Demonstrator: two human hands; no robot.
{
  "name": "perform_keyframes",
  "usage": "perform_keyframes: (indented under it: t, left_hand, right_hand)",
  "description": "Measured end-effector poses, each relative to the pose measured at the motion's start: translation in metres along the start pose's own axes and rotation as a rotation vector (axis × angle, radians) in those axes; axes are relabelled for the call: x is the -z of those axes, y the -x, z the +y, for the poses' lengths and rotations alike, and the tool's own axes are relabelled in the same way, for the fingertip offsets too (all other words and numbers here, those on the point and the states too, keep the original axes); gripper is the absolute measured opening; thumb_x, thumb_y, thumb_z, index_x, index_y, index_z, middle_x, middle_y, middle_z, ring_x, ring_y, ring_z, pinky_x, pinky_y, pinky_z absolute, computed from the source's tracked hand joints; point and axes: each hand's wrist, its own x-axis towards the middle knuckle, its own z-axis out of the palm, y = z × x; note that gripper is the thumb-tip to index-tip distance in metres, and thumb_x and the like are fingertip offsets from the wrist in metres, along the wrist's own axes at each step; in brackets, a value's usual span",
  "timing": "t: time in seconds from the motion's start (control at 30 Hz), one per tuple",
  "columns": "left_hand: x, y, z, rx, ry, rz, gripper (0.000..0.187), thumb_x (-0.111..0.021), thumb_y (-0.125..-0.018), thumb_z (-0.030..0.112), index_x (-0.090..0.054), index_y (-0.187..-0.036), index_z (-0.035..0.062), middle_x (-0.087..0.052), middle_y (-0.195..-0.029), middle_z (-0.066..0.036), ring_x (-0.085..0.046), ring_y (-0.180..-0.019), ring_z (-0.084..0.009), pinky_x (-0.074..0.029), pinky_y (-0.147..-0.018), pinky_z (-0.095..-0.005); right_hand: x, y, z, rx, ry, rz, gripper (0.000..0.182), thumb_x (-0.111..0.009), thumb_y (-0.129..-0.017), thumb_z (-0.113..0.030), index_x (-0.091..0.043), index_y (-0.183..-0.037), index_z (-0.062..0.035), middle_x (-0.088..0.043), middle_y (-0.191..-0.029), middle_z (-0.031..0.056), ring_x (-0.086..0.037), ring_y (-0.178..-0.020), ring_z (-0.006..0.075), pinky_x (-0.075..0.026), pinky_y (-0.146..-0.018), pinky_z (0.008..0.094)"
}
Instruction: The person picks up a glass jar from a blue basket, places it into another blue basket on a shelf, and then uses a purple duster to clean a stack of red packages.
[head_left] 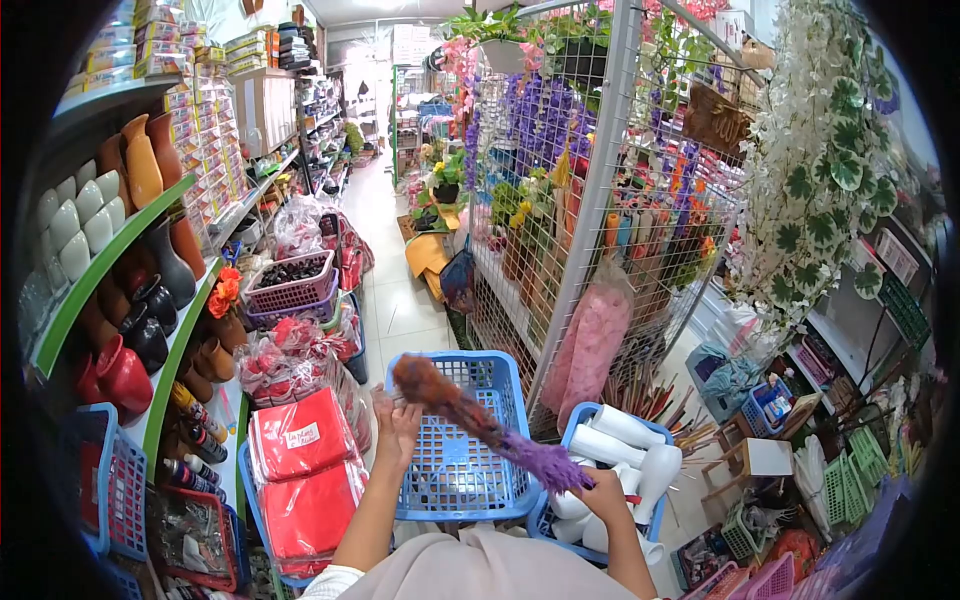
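Observation:
A feather duster [480,425], brown and fluffy at its far end and purple near the handle, slants across the front of me. My right hand [603,494] is closed round its handle end, above a basket of white vases. Raised beside the brown end, my left hand [396,428] has its fingers up and apart, holding nothing. Beneath the duster is a blue plastic basket [508,395] with a lattice floor. On the right, white vases [657,478] lie in a smaller blue basket [540,515].
Red plastic-wrapped packets [305,510] fill a basket at my left. Shelves of vases [143,165] line the left wall. A wire mesh rack [590,180] with artificial flowers stands ahead on the right. A tiled aisle [395,290] runs between them, with a purple basket [290,285] along its left side.

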Motion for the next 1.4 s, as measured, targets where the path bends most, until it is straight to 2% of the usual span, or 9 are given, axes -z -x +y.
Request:
perform_keyframes:
  t: [0.1,0.47,0.53,0.67,0.77,0.9,1.07,1.2,1.4]
  left_hand:
    - [-0.027,0.008,-0.001,-0.101,-0.21,0.142,0.076,-0.067,-0.084,0.047,-0.032,-0.142,0.0119,-0.048,-0.129,-0.009,-0.051,-0.118,-0.0265,-0.041,-0.104,-0.0436]
    - [-0.039,-0.001,-0.007,0.03,0.113,0.101,0.053,-0.066,-0.088,0.031,-0.045,-0.129,0.0064,-0.052,-0.127,-0.018,-0.052,-0.117,-0.032,-0.045,-0.102,-0.0431]
    - [-0.052,-0.003,-0.005,-0.046,0.078,0.057,0.065,-0.069,-0.084,0.04,-0.042,-0.131,0.0048,-0.046,-0.133,-0.019,-0.051,-0.118,-0.0348,-0.045,-0.102,-0.0448]
    - [-0.055,-0.005,-0.001,0.331,0.694,0.371,0.081,-0.066,-0.079,0.058,-0.039,-0.136,0.007,-0.043,-0.139,-0.013,-0.046,-0.125,-0.0368,-0.032,-0.108,-0.0546]
    - [-0.074,0.0,-0.001,0.182,0.016,-0.017,0.094,-0.064,-0.071,0.071,-0.041,-0.133,0.005,-0.05,-0.132,-0.014,-0.047,-0.125,-0.0335,-0.032,-0.107,-0.0577]
    - [-0.077,0.001,0.012,0.468,0.426,0.135,0.102,-0.059,-0.065,0.082,-0.039,-0.134,0.0084,-0.047,-0.133,-0.014,-0.045,-0.124,-0.0301,-0.033,-0.104,-0.0535]
    - [-0.085,0.006,0.007,0.224,-0.076,0.067,0.105,-0.058,-0.061,0.084,-0.043,-0.135,0.01,-0.051,-0.134,-0.011,-0.044,-0.127,-0.0307,-0.026,-0.109,-0.0555]
    - [-0.087,0.009,0.017,0.424,0.245,0.22,0.111,-0.06,-0.056,0.085,-0.042,-0.136,0.0098,-0.046,-0.139,-0.011,-0.041,-0.129,-0.0299,-0.026,-0.109,-0.0545]
    - [-0.083,0.01,0.016,0.39,0.267,-0.128,0.1,-0.051,-0.07,0.083,-0.04,-0.135,0.007,-0.048,-0.133,-0.01,-0.044,-0.124,-0.0276,-0.029,-0.108,-0.0479]
  right_hand:
    - [-0.003,-0.004,-0.002,0.017,-0.016,0.029,0.032,-0.076,-0.074,-0.032,-0.071,-0.097,-0.0096,-0.065,-0.071,0.015,-0.063,-0.061,0.0306,-0.049,-0.059,0.0363]
    - [-0.005,0.001,-0.007,0.059,0.054,0.06,0.028,-0.076,-0.075,-0.029,-0.07,-0.093,-0.0076,-0.064,-0.07,0.0166,-0.062,-0.06,0.0306,-0.048,-0.058,0.0367]
    - [-0.007,-0.002,-0.007,0.081,0.067,0.041,0.027,-0.077,-0.074,-0.027,-0.07,-0.091,-0.0058,-0.065,-0.07,0.0164,-0.062,-0.059,0.0288,-0.048,-0.058,0.0356]
    - [-0.006,-0.006,-0.012,0.061,0.096,0.165,0.026,-0.076,-0.074,-0.029,-0.069,-0.085,-0.006,-0.063,-0.068,0.0156,-0.062,-0.06,0.0325,-0.047,-0.056,0.0367]
    - [-0.005,-0.008,-0.01,0.195,0.051,0.113,0.026,-0.076,-0.075,-0.028,-0.069,-0.085,-0.0053,-0.063,-0.066,0.0156,-0.061,-0.058,0.0321,-0.047,-0.055,0.0367]
    - [0.001,-0.014,-0.013,0.071,0.114,0.118,0.031,-0.076,-0.073,-0.031,-0.071,-0.098,-0.0133,-0.066,-0.074,0.0158,-0.065,-0.067,0.0339,-0.051,-0.06,0.0397]
    - [0.009,-0.01,-0.018,0.242,0.102,0.098,0.027,-0.076,-0.073,-0.029,-0.071,-0.093,-0.0102,-0.066,-0.073,0.0159,-0.064,-0.065,0.0343,-0.05,-0.059,0.0397]
    - [0.013,-0.014,-0.016,0.099,0.029,0.191,0.025,-0.075,-0.073,-0.029,-0.071,-0.088,-0.0094,-0.064,-0.071,0.0162,-0.064,-0.064,0.0335,-0.051,-0.059,0.04]
    - [0.009,-0.012,-0.014,0.227,0.168,0.056,0.024,-0.076,-0.074,-0.026,-0.071,-0.09,-0.0084,-0.066,-0.074,0.0161,-0.064,-0.065,0.0339,-0.049,-0.058,0.0382]
